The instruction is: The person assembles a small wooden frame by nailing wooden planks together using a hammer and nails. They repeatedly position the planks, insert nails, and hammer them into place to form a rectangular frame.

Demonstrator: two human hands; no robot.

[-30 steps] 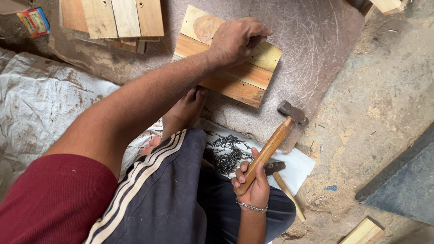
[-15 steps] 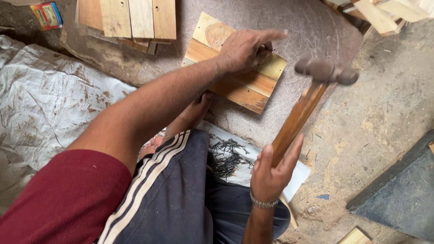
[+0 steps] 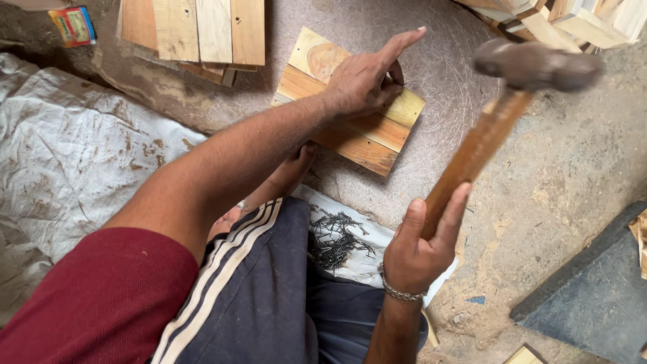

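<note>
The right hand [image 3: 423, 251] is wrapped around the wooden handle of a hammer [image 3: 502, 114], whose blurred head stands raised above it. The left hand [image 3: 364, 81] presses on a small slatted wooden panel [image 3: 367, 138] on the floor, index finger stretched out. Just left of the right hand lies a pile of dark nails [image 3: 335, 239].

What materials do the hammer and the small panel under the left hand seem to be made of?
The hammer held by the right hand: the handle looks like brown varnished wood with visible grain; the dark, dull head is probably metal, though it is blurred. The panel under the left hand: pale, unfinished wooden slats, with grain lines and a round knot showing.
</note>
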